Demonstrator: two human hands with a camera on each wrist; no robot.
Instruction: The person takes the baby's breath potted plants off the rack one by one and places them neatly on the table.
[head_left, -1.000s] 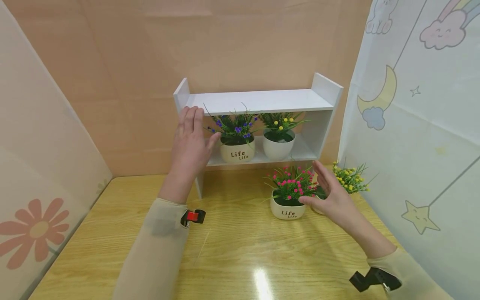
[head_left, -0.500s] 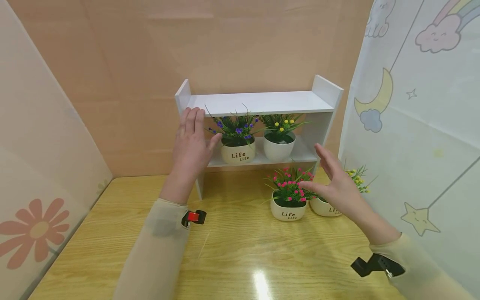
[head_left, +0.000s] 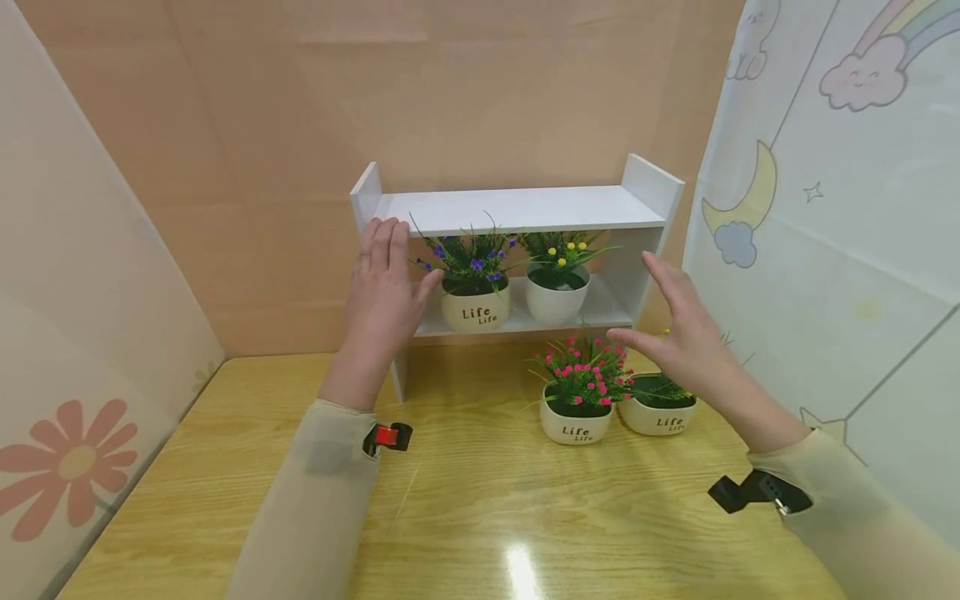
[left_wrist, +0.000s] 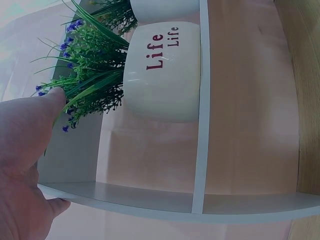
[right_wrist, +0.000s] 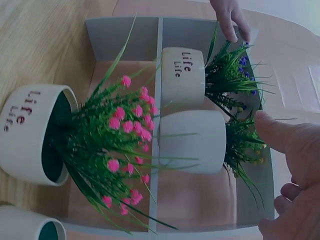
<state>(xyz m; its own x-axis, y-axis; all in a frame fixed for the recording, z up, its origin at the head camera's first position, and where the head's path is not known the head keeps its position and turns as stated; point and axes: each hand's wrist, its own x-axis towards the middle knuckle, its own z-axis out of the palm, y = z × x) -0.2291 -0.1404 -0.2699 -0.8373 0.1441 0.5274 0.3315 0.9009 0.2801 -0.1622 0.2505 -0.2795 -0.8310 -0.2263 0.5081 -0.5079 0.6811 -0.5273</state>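
Observation:
My left hand [head_left: 384,287] rests at the upper left corner of a white two-tier shelf [head_left: 517,208], fingers mostly straight and thumb spread. In the left wrist view its thumb is near the purple flowers [left_wrist: 67,50]. A cream "Life" pot [head_left: 476,308] with those purple flowers stands on the middle board, beside a white pot [head_left: 557,297] with yellow flowers. My right hand [head_left: 690,346] is raised, thumb and fingers apart, holding nothing. Below and left of it, a cream pot [head_left: 576,423] with pink flowers sits on the table; another cream pot [head_left: 658,417] is partly covered by the hand.
The wooden table [head_left: 480,500] carries the shelf and the two lower pots. A peach backdrop [head_left: 510,92] hangs behind, with a patterned white sheet [head_left: 847,267] on the right and a flower-print sheet [head_left: 75,333] on the left.
My right hand has moved up and slightly right, away from the cream pot with yellow flowers, so more of that pot shows. The left hand has stayed at the shelf corner.

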